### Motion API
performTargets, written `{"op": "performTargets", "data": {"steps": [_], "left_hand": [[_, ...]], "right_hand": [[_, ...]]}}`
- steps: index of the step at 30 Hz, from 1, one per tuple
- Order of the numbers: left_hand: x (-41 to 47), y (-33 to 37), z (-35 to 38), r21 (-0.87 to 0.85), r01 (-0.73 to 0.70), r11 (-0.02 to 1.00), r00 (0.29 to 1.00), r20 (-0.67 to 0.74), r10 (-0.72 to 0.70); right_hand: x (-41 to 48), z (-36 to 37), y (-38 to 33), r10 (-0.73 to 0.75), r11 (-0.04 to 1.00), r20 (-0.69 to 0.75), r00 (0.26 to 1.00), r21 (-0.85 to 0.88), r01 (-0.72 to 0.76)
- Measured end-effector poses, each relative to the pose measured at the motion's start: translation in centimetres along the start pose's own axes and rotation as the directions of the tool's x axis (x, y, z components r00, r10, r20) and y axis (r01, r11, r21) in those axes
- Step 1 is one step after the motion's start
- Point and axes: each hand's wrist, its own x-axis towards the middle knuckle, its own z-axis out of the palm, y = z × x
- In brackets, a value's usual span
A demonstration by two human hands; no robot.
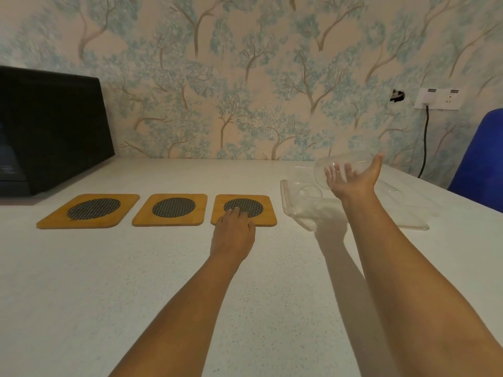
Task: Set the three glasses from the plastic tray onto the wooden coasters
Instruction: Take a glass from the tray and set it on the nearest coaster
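Three wooden coasters with dark mesh circles lie in a row on the white table: left (89,210), middle (170,210), right (261,217). My left hand (234,228) rests flat on the near edge of the right coaster, holding nothing. My right hand (351,176) holds a clear glass (330,167) on its side, palm up, above the clear plastic tray (288,206). A second glass (310,191) lies in the tray near its left end. Another glass (392,187) shows faintly at the tray's right side.
A black appliance (51,129) stands at the back left of the table. A blue chair back (481,153) is at the right edge. A wall socket (438,98) with a black cable hangs above the table's far right. Patterned wallpaper covers the wall behind.
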Motion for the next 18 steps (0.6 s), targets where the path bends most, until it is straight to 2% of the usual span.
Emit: {"op": "performTargets", "data": {"steps": [4, 8, 12, 16, 18], "left_hand": [[-0.2, -1.1, -0.1, 0.023, 0.008, 1.000, 1.000, 0.009, -0.008], [-0.5, -2.0, -0.5, 0.029, 0.008, 1.000, 0.999, 0.045, -0.010], [-1.0, -2.8, -1.1, 0.025, -0.008, 1.000, 0.998, 0.055, 0.007], [-1.2, -3.8, -1.4, 0.009, -0.010, 1.000, 0.999, 0.052, 0.009], [-1.2, -4.1, -1.6, 0.004, -0.008, 1.000, 0.999, 0.052, 0.008]], "right_hand": [[-0.9, 0.9, 0.8, 0.177, 0.979, 0.039, 0.983, 0.098, -0.180], [-2.1, 2.0, 1.7, 0.268, 0.963, 0.058, 0.962, -0.042, -0.266], [-3.2, 3.1, 3.1, 0.323, 0.932, 0.006, 0.946, -0.176, -0.317], [-3.8, 4.0, 4.3, 0.325, 0.929, -0.069, 0.943, -0.165, -0.332], [-4.3, 4.4, 4.8, 0.357, 0.920, -0.051, 0.933, -0.156, -0.360]]}}
